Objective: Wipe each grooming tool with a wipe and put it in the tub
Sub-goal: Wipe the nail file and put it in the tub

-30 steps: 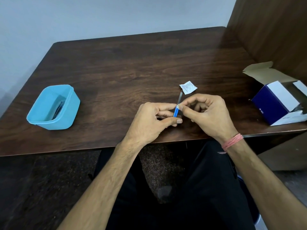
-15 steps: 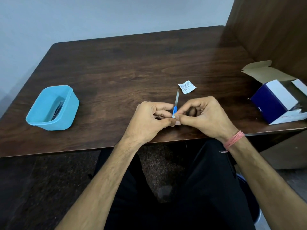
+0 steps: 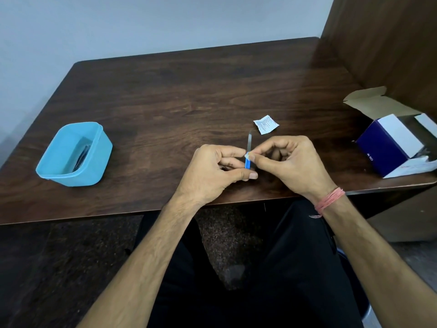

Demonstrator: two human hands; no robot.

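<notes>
Left hand (image 3: 212, 169) holds tool (image 3: 248, 159); right hand (image 3: 290, 162) pinches wipe (image 3: 247, 155).

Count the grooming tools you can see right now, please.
2 at least: a blue-handled tool pinched between the left hand and right hand, and dark tools lying in the blue tub, too dim to count.

Tub (image 3: 94, 147) far left on table (image 3: 189, 91); wrapper (image 3: 266, 124) centre; box (image 3: 390, 150) far right
</notes>
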